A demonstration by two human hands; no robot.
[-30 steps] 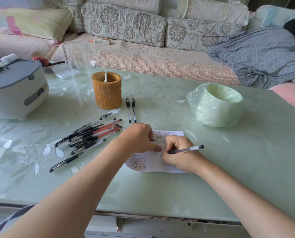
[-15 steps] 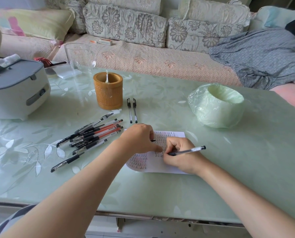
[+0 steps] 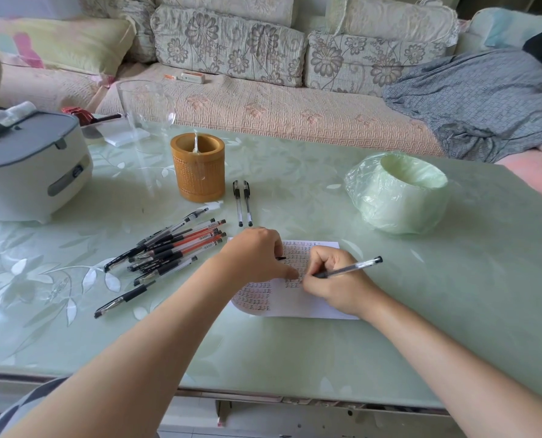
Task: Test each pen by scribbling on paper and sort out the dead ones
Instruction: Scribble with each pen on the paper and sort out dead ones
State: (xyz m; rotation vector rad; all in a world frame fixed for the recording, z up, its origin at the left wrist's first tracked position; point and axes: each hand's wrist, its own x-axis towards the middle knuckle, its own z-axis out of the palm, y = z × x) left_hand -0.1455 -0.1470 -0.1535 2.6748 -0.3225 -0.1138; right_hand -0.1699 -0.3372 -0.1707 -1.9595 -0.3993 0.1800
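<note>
Pen (image 3: 349, 269) pinched in right hand (image 3: 336, 287), tip on paper (image 3: 298, 306); left hand (image 3: 253, 254), grip curled, apparently holds black cap (image 3: 281, 258)

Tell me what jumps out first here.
Mid-table, the right hand grips a clear pen, writing on the marked paper, while the left hand rests on the sheet pinching a small black piece. A pile of pens lies to the left; two pens sit apart beside the bamboo holder.
</note>
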